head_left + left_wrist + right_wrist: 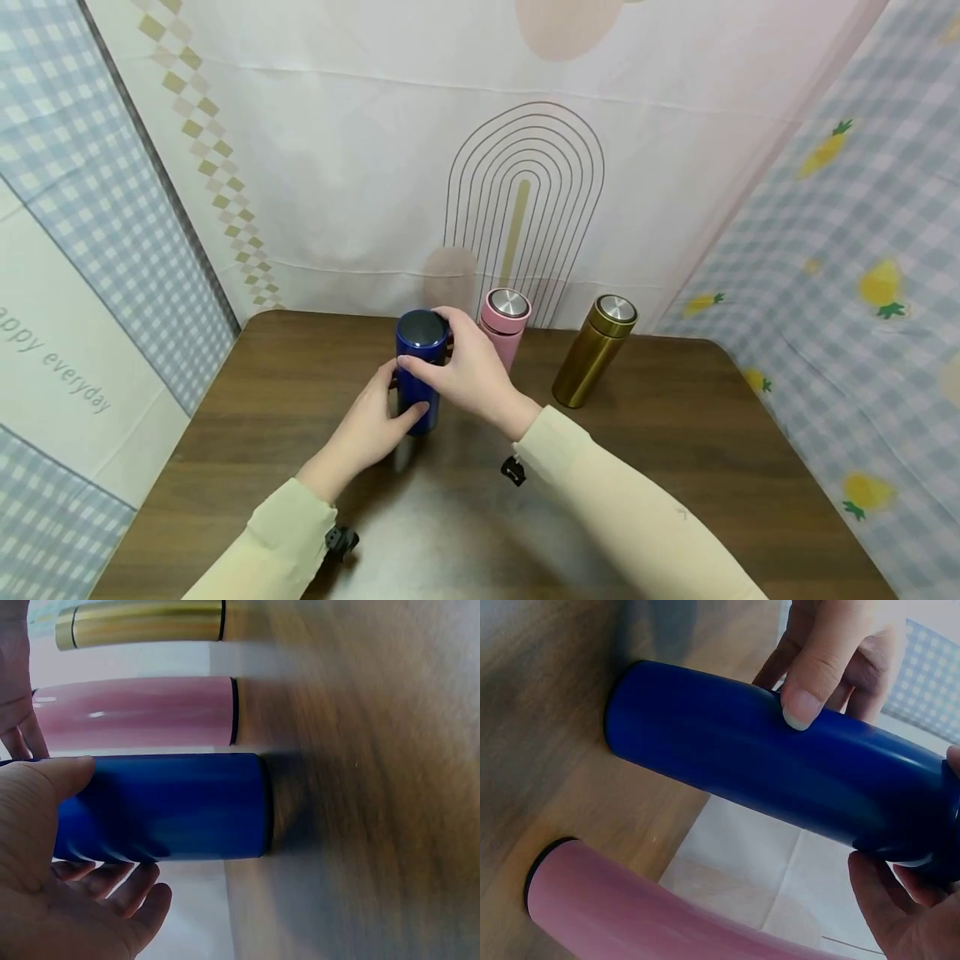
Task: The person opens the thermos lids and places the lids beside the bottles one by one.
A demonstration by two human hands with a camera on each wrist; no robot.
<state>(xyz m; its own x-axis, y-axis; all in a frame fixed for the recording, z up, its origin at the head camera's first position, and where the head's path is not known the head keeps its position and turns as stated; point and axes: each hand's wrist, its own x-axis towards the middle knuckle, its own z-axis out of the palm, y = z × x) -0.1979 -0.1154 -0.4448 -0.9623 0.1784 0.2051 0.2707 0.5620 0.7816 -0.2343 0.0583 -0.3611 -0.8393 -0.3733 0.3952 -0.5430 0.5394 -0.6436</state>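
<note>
A dark blue thermos flask [411, 388] with a black-topped lid [422, 327] stands upright between both hands. My left hand [366, 432] grips its body from the left, the thumb across the front and the fingers behind, as the left wrist view shows on the blue side [187, 806]. Around the lid end, my right hand [477, 367] holds on with thumb and fingers spread to either side. The flask's base is at or very near the table; contact is hard to tell. Just behind my right hand is a pink thermos flask [506, 343], partly hidden by it.
A gold thermos flask [588, 360] with a silver lid top stands to the right of the pink one. All are toward the back of the brown wooden table [660, 433]. A patterned cloth [360, 183] hangs behind, with checked cloths at both sides.
</note>
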